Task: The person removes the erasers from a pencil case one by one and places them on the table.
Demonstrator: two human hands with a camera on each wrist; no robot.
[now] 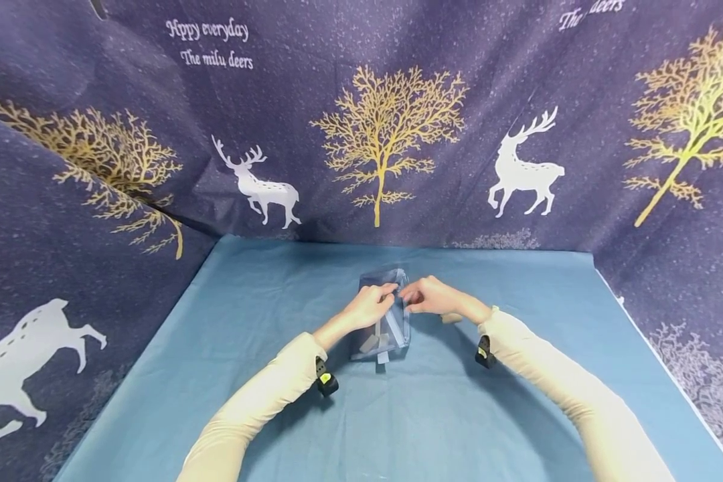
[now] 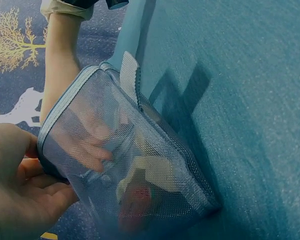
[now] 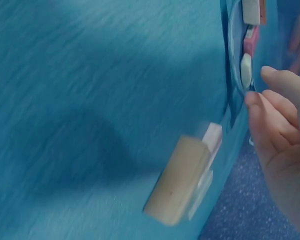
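Note:
A blue see-through mesh pouch (image 2: 105,150) with a zip edge lies on the table. Small eraser-like blocks show inside it, among them a pink block (image 3: 250,41) and a whitish block (image 3: 246,70). My left hand (image 1: 370,306) pinches the pouch's edge between thumb and fingers, as the left wrist view shows. At the opposite side is my right hand (image 1: 435,296), thumb and forefinger parted with the fingertips right at the pouch's lip. Through the mesh, its fingers look loosely extended. A pale fabric tab (image 2: 130,75) sticks out from one end of the pouch.
Beside the right wrist, a tan block (image 3: 177,180) lies on the blue cloth (image 1: 247,321), with a white block (image 3: 213,137) and a clear-looking piece (image 3: 201,194) against it. A dark printed curtain (image 1: 337,40) hangs behind the table and along its sides.

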